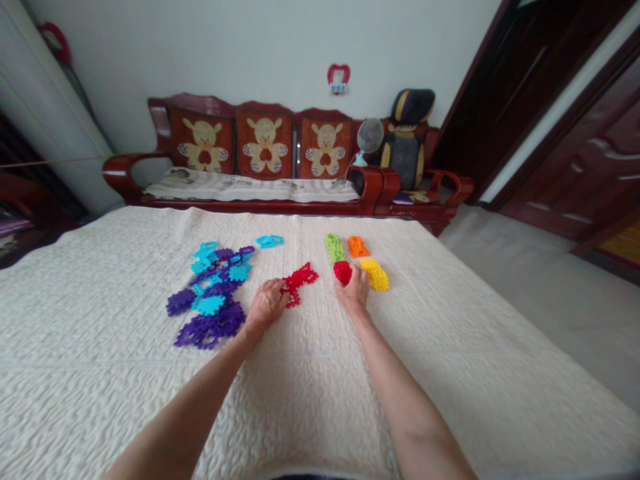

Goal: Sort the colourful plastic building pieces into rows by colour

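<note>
Several red puzzle-edged plastic pieces (301, 275) lie spread on the cream quilted cover (310, 373), and the fingers of my left hand (269, 301) are closed at their left edge. My right hand (355, 288) grips a small red stack of pieces (342, 271), thumb and fingers around it. Directly behind that stack stands a row of light green pieces (335, 247). An orange stack (358, 247) sits behind my right hand, and a yellow stack (375, 274) lies just to its right. What my left fingertips pinch is partly hidden.
Left of my left hand is a loose heap of purple pieces (215, 325) and light blue pieces (211, 305). One light blue group (269, 241) lies apart, farther back. Beyond the covered surface stand a wooden sofa (240, 205) with bear cushions, a fan (371, 136) and a chair (406, 157).
</note>
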`<action>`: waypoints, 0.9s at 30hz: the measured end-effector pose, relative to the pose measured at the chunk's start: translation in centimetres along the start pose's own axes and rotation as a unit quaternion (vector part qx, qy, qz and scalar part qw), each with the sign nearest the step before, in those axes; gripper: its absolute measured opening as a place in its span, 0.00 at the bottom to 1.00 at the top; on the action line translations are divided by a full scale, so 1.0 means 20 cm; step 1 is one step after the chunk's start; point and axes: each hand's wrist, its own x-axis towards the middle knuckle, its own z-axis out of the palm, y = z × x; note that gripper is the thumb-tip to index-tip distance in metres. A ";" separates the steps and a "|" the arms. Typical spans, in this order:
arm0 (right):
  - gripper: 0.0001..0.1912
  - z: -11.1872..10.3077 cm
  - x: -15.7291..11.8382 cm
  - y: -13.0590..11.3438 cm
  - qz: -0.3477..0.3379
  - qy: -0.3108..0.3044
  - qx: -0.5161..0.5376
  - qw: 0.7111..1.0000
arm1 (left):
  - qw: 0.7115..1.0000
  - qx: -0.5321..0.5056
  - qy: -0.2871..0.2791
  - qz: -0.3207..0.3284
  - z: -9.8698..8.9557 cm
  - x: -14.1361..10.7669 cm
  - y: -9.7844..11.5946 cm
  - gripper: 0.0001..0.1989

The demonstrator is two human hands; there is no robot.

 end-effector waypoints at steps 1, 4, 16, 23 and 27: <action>0.29 0.00 0.00 0.00 0.004 -0.001 -0.001 1.000 | 1.000 0.000 0.000 0.000 0.00 0.00 0.00 0.16; 0.30 -0.02 0.00 -0.01 0.004 0.013 0.006 1.000 | 1.000 -0.003 0.002 0.000 -0.01 0.00 0.01 0.15; 0.20 0.10 -0.03 -0.26 -0.214 -0.113 0.154 0.958 | 0.999 -0.041 0.008 0.016 -0.01 0.01 0.00 0.14; 0.17 0.31 0.07 -0.35 -0.148 -0.236 0.077 0.957 | 0.998 -0.035 0.047 -0.008 0.00 0.00 -0.03 0.15; 0.18 0.34 0.04 -0.30 -0.154 -0.237 0.064 0.957 | 0.998 -0.028 0.053 -0.017 -0.01 0.01 0.00 0.11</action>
